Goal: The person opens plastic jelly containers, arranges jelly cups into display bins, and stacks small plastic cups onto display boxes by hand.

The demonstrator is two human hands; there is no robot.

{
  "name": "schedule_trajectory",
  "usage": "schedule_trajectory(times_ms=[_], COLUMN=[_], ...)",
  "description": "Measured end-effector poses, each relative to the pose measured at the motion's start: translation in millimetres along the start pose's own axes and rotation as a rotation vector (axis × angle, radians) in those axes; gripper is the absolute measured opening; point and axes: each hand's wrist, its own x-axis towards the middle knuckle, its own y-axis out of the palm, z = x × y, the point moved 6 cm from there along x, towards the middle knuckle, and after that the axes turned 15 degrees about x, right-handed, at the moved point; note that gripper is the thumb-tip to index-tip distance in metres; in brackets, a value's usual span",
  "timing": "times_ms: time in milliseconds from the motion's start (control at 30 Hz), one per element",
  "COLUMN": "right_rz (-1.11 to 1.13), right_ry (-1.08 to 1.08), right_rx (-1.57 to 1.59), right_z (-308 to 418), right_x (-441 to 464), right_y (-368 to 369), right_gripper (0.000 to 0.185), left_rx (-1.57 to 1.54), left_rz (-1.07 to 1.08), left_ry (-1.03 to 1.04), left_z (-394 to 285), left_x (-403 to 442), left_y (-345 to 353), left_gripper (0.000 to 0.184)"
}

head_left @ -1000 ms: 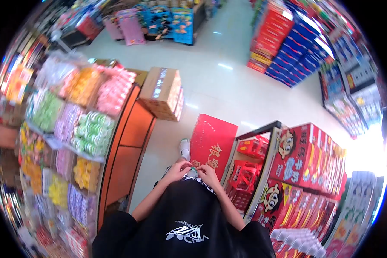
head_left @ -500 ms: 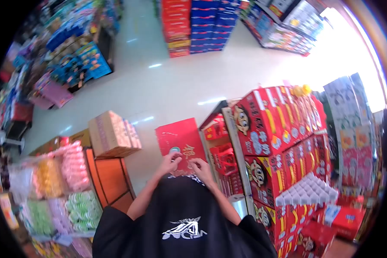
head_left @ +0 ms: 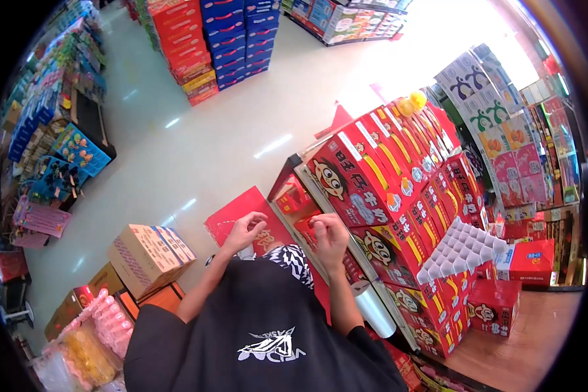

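My left hand is over a red panel with gold lettering, its fingers bent and a gap showing between thumb and fingertips. Just below that hand a small whitish thing shows in part; I cannot tell what it is. My right hand is raised beside the shelf edge, with fingers curled and thumb against the index finger. Whatever it may pinch is too small to make out. The two hands are apart. Black-and-white patterned cloth shows below them, at the front of my black shirt.
Red milk cartons are stacked at right, topped by a grey egg tray. A cardboard box stands at left above pink packs. Red and blue boxes rise beyond the tiled floor. A silvery cylinder is by my right forearm.
My view has turned toward the right, so the shelves and boxes sit further left. My hands have moved apart, the right one rising. The light-coloured roll seen at my left fingers no longer shows there.
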Motion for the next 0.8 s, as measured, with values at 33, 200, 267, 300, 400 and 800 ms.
schedule_trajectory(times_ms=[33, 200, 267, 300, 400, 800], right_rz=[-0.042, -0.253, -0.321, -0.348, -0.428, -0.593], right_ry=[0.015, -0.078, 0.038, 0.047, 0.109, 0.059], right_rx=[-0.022, -0.041, -0.072, -0.078, -0.078, -0.763], right_z=[13.2, 48.9, 35.0, 28.6, -11.9, -78.7], right_x=[7.1, 57.5, 83.5, 98.4, 148.4, 252.6], right_y=[-10.0, -72.1, -109.3, -122.2, -173.2, -250.6], right_gripper=[0.008, 0.010, 0.021, 0.026, 0.053, 0.092], left_rx=[-0.059, -0.396, -0.561, -0.548, -0.506, -0.015], left_rz=[0.018, 0.055, -0.016, -0.030, -0.023, -0.341], left_ry=[0.002, 0.287, 0.484, 0.559, 0.631, 0.586], left_z=[-13.0, -122.5, -165.2, -194.9, -257.6, -320.5], left_x=[7.6, 50.4, 77.3, 91.0, 147.1, 314.7], left_y=[0.8, 8.3, 13.4, 14.4, 34.7, 154.0], left_gripper=[0.028, 0.030, 0.030, 0.028, 0.034, 0.107])
